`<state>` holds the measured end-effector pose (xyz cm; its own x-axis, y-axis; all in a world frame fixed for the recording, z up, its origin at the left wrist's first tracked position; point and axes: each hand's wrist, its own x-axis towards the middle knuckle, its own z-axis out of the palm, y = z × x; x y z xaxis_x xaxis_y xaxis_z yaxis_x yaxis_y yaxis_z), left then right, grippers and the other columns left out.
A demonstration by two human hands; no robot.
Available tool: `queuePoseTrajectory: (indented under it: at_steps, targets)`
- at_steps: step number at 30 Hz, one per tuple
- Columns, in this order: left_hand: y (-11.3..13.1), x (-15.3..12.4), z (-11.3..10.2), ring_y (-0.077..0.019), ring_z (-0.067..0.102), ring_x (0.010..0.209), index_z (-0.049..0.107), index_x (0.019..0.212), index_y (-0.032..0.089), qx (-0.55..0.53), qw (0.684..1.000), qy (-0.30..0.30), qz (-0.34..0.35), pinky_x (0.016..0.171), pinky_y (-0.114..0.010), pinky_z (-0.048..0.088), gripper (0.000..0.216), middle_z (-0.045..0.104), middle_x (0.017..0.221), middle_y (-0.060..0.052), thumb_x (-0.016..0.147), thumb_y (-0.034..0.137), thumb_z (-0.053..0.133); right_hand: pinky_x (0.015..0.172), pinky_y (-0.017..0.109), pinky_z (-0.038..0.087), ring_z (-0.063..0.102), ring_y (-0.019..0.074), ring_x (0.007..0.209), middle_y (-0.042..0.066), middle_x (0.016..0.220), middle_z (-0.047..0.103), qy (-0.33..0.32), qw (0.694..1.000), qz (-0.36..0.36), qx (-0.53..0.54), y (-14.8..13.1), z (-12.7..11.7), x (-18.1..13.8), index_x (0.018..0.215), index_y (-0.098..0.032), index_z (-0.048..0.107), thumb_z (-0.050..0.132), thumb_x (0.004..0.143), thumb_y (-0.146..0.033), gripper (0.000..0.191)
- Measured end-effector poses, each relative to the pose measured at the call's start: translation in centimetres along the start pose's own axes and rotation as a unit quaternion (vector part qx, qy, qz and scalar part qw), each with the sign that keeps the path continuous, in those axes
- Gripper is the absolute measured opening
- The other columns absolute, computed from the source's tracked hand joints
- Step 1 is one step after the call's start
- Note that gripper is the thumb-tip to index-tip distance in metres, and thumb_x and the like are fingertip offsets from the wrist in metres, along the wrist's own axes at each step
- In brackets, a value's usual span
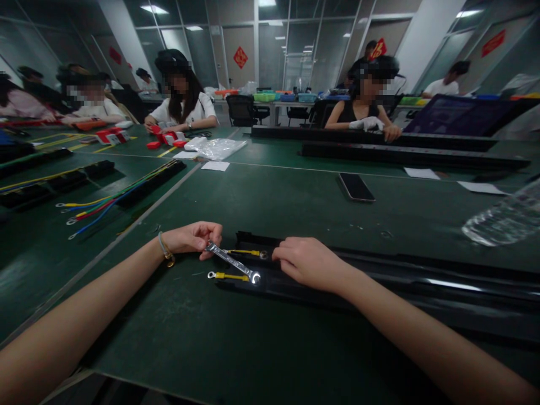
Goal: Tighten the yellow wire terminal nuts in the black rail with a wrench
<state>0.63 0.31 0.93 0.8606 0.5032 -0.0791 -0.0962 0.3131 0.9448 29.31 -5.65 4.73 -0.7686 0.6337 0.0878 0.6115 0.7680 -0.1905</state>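
My left hand (pixel 194 238) pinches one end of a silver combination wrench (pixel 232 261). The wrench slants down to the right, its open jaw near a yellow wire with ring terminals (pixel 230 276). Beneath it lies a long black metal channel (pixel 291 284), reaching off to the right. A second yellow wire (pixel 244 252) runs to a small round metal fastener (pixel 264 255) inside the channel. Just right of that fastener, my right hand (pixel 310 263) rests over the channel with its fingers curled together. Whatever those fingertips hold, if anything, is hidden.
A phone (pixel 356 187) lies beyond the channel, and a clear plastic bottle (pixel 504 216) at the right. Bundled coloured cables (pixel 122 194) lie to the left. Across the green table (pixel 270 191), people work beside black rails (pixel 405 153), a plastic bag (pixel 221 148) and red parts (pixel 166 136).
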Motion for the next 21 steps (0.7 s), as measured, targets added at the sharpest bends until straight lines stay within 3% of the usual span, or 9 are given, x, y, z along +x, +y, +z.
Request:
queuePoseTrajectory:
  at_steps: [21]
  targets:
    - [0.06, 0.15, -0.03, -0.009, 0.05, 0.049, 0.053, 0.075, 0.013, 0.02, 1.0, -0.002, -0.002, 0.046, -0.019, 0.037, 0.027, 0.055, 0.064, 0.0, 0.062, 0.026, 0.072, 0.064, 0.026, 0.039, 0.051, 0.013, 0.072, 0.004, 0.078, 0.06, -0.001, 1.0, 0.006, -0.008, -0.1, 0.06, -0.05, 0.085, -0.016, 0.059, 0.036, 0.081, -0.02, 0.023]
